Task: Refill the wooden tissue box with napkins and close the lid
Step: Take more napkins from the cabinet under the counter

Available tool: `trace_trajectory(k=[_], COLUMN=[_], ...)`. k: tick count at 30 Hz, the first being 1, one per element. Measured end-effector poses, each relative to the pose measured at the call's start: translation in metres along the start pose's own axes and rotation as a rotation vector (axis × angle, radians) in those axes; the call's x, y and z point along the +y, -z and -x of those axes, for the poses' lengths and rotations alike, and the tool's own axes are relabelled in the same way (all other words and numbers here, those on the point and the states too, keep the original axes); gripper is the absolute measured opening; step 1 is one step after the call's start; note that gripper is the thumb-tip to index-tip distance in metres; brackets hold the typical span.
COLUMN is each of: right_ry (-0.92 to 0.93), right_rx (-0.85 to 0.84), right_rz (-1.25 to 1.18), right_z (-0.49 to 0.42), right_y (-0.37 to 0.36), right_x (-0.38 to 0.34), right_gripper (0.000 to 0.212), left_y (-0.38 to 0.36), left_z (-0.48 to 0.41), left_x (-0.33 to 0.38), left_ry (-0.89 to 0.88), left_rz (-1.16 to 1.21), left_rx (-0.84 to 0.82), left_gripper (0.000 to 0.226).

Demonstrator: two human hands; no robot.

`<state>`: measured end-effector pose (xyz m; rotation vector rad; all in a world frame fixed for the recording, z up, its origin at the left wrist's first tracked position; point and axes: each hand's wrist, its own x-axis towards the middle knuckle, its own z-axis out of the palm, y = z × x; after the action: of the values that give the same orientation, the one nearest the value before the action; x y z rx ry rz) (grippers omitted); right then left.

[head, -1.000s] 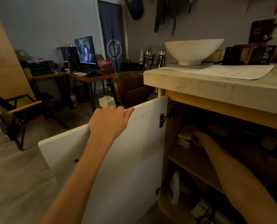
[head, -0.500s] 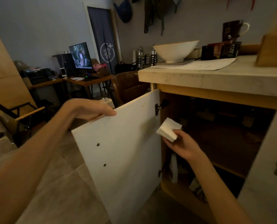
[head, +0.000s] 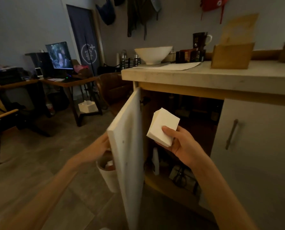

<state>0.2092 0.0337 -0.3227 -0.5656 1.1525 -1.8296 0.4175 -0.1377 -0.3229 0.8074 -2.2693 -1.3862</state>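
My right hand (head: 182,143) holds a white stack of napkins (head: 163,126) in front of the open cupboard. My left hand (head: 101,145) grips the outer edge of the white cupboard door (head: 130,143); its fingers are hidden behind the door. The wooden tissue box (head: 232,55) stands on the counter at the upper right, with its lid (head: 239,28) raised upright behind it.
A white bowl (head: 152,54), a mug (head: 200,39) and a sheet of paper (head: 171,65) sit on the counter (head: 205,77). A white bin (head: 107,173) stands behind the door. Cupboard shelves hold a bottle (head: 155,161) and boxes. A desk with a monitor (head: 59,55) is at the left.
My right hand has drawn the napkin stack out of the cupboard and raised it. My left hand has slid from the door's top to its side edge, swinging the door towards shut.
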Motion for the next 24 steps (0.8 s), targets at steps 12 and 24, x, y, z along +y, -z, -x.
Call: trace_trajectory(k=[12,24], right_ry=[0.288,0.278], right_rx=[0.403,0.621], right_rz=[0.222,0.134], right_z=[0.11,0.069], right_y=[0.121,0.148], right_x=[-0.076,-0.033], right_gripper=[0.063,0.056], left_y=[-0.222,-0.271], left_z=[-0.09,-0.133], left_x=[0.094,0.12], left_ry=[-0.176,-0.073], left_rz=[-0.101,0.002], left_rx=[-0.027,0.128], left_gripper=[0.079,0.073])
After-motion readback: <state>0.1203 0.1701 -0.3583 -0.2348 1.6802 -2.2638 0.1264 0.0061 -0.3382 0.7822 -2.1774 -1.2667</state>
